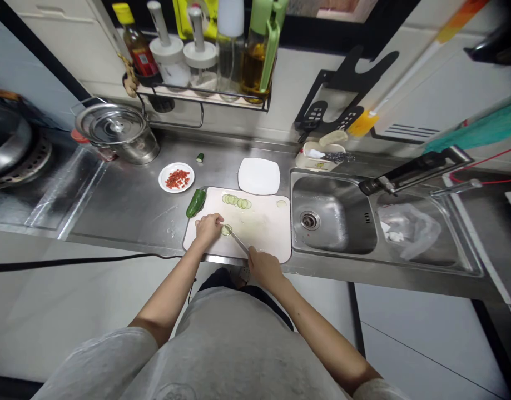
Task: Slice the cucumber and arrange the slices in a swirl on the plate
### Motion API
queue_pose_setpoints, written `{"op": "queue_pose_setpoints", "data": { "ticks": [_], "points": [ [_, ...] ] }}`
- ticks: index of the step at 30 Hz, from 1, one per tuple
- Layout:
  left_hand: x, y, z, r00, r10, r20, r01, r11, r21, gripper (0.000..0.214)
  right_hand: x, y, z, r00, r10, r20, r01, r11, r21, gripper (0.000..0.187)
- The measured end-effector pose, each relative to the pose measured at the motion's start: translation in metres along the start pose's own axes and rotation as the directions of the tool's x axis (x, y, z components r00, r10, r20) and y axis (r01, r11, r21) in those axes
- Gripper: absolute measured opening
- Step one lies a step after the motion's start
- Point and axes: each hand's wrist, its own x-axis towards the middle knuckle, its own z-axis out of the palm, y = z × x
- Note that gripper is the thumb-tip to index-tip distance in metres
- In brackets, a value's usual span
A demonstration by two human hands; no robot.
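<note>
My right hand (264,270) is wrapped around the handle of a kitchen knife (239,241), whose blade slants up and left over the cutting board (276,236). The blade's tip meets a few pale cucumber slices (227,229). Just left of them is my left hand (208,228), its fingers curled together; what they grip, if anything, is hidden. Farther back on the board lies an overlapping row of cucumber slices (237,201). A cut piece of cucumber (196,203) rests at the board's left corner. One lone slice (281,204) lies at the right.
Behind the board stand a white square plate (259,176) and a small plate (165,185) of chopped red pieces. A cucumber end (200,158) lies nearby. The lidded steel pot (140,145) is at the left, the sink (334,214) at the right, and a condiment rack (205,100) above.
</note>
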Motion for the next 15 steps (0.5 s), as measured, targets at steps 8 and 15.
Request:
{"op": "queue_pose_setpoints", "data": {
  "ticks": [8,15],
  "points": [
    [0.0001,0.0003,0.0009,1.0,-0.006,-0.012,0.006,1.0,-0.008,0.02,0.0012,-0.004,-0.0026,1.0,0.001,0.011,-0.001,1.0,-0.009,0.029],
    [-0.001,0.0026,-0.0014,1.0,-0.014,-0.008,0.014,1.0,-0.011,0.019,0.002,-0.0067,0.0,1.0,0.008,-0.006,-0.009,0.999,-0.039,0.027]
  ]
}}
